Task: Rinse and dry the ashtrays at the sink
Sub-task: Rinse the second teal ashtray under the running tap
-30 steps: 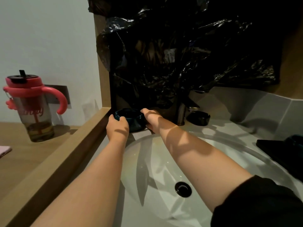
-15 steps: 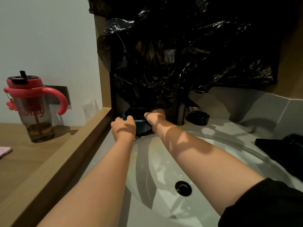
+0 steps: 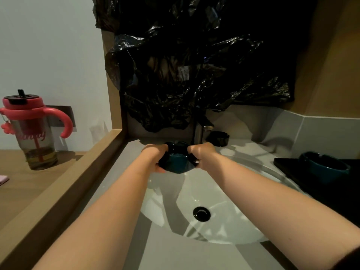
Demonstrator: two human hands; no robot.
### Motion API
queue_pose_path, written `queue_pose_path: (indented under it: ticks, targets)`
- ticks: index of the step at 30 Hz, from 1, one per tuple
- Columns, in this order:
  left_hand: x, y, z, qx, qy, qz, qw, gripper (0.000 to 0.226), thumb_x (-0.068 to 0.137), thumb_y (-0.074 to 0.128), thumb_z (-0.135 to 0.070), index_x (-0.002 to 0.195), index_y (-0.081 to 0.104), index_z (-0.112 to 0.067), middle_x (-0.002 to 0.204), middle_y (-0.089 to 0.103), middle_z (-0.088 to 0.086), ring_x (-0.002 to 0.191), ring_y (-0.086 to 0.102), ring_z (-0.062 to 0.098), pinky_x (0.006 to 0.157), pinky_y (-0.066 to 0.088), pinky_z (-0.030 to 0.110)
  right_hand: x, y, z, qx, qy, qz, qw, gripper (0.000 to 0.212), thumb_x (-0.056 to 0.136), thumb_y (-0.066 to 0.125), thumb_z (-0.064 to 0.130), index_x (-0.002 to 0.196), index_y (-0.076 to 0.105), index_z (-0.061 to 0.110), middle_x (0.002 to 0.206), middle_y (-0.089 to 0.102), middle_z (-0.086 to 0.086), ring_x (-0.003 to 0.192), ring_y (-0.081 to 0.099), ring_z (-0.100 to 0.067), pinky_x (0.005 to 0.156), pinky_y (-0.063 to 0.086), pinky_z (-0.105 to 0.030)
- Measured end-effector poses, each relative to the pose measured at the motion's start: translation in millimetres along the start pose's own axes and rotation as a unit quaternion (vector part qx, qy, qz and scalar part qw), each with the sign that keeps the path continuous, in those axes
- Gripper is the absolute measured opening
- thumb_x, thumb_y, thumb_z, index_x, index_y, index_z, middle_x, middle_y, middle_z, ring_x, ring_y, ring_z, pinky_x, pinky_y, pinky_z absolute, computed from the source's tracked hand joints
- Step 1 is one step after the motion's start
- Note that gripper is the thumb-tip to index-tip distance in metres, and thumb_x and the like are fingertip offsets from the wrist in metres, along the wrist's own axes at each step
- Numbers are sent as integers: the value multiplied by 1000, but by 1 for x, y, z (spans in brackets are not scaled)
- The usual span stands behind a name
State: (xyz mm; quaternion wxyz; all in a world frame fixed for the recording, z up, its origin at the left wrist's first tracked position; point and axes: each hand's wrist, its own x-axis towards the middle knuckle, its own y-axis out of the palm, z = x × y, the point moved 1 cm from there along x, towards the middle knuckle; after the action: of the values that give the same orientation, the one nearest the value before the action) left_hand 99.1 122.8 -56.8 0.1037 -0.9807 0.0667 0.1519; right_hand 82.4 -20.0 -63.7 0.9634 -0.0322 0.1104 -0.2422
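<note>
Pink cup (image 3: 33, 131): it stands upright on the wooden counter at the far left, with a black lid, a curved handle, and a little dark liquid at the bottom.
Wooden ledge (image 3: 64, 184): it runs between the counter and the sink area.
Left hand (image 3: 154, 158): the fingers are curled around the left side of the held ashtray and grip it.
Held ashtray (image 3: 177, 162): teal with dark edges, it is between both hands, above the far rim of the sink and just in front of the faucet. I cannot tell what the dark parts near the fingers are.
Right hand (image 3: 202, 156): it grips the right side of the same ashtray, with the fingers bent around it.
Faucet (image 3: 198, 131): dark metal, directly behind the hands.
Black plastic bag (image 3: 194, 65): it is crumpled and covers the wall above the faucet.
Black ashtray (image 3: 218, 138): it sits on the counter just to the right of the faucet.
Sink (image 3: 224, 227): a white basin with a black drain (image 3: 201, 213) in the middle.
Second teal ashtray (image 3: 325, 168): it rests on a black tray (image 3: 288, 166) at the right, well apart from the hands.
</note>
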Motion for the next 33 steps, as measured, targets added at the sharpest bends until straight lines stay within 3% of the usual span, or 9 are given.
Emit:
queue_pose_path:
  ticks: [3, 6, 10, 13, 16, 18, 21, 26, 33]
  targets:
    - [-12, 12, 15, -93, -56, 117, 987, 23, 93, 57, -20, 112, 50, -7, 114, 59, 21, 105, 61, 36, 80, 54, 42, -6, -31, -7, -26, 18, -11, 999, 21, 82, 61, -1, 103, 55, 0, 101, 61, -20, 87, 61, -31, 77, 54, -43]
    - [-13, 26, 24, -151, -88, 179, 968, 30, 91, 60, -20, 116, 50, -7, 121, 58, 28, 104, 64, 39, 74, 56, 44, -9, -57, -11, -4, 37, 1, 999, 16, 86, 58, 0, 102, 57, 1, 96, 60, -16, 82, 58, -26, 78, 52, -40]
    - [-18, 55, 21, -193, -23, 173, 966, 11, 93, 56, -20, 102, 54, -14, 117, 58, 16, 102, 61, 29, 60, 54, 40, -1, -82, -8, 94, 33, 27, 995, 7, 87, 52, 4, 84, 55, 10, 91, 57, -11, 80, 53, -22, 74, 48, -35]
    - [-16, 74, 22, -242, 13, 122, 963, 16, 93, 58, -19, 108, 57, -12, 112, 58, 13, 92, 60, 25, 52, 55, 40, 16, -92, 5, 179, -1, -31, 983, 5, 85, 50, 13, 82, 52, 16, 80, 46, -5, 67, 45, -18, 58, 44, -26]
    - [-7, 81, 31, -269, 36, 86, 959, 22, 91, 61, -15, 112, 55, -9, 105, 59, 13, 96, 60, 31, 56, 58, 42, 30, -90, 27, 126, -117, -99, 980, 40, 91, 54, 16, 131, 49, 20, 117, 55, -11, 89, 53, -17, 70, 43, -25]
    - [-1, 79, 35, -242, 45, 81, 966, 10, 92, 61, -16, 101, 58, -14, 96, 60, 8, 93, 61, 29, 67, 58, 45, 36, -83, 44, 68, -180, -95, 977, 53, 93, 56, 20, 142, 37, 24, 138, 46, -13, 106, 54, -19, 86, 42, -27]
    - [3, 77, 37, -222, 47, 88, 970, 5, 91, 62, -17, 96, 61, -18, 93, 61, 6, 88, 62, 28, 77, 58, 49, 51, -76, 63, -39, -247, -95, 964, 49, 94, 55, 22, 142, 41, 20, 143, 45, -10, 129, 45, -22, 95, 35, -22]
    - [4, 81, 39, -210, 57, 107, 970, 4, 91, 62, -20, 94, 59, -19, 90, 61, 4, 87, 63, 26, 76, 58, 44, 67, -75, 72, -113, -301, -166, 932, 30, 91, 60, 26, 117, 67, 12, 113, 68, -5, 106, 62, -17, 82, 42, -17]
    - [8, 77, 39, -219, 59, 123, 966, 19, 91, 62, -21, 109, 60, -15, 94, 62, 6, 91, 64, 29, 72, 59, 42, 69, -76, 76, -144, -335, -184, 913, 26, 93, 58, 24, 112, 69, 10, 107, 70, -7, 100, 63, -20, 80, 43, -21]
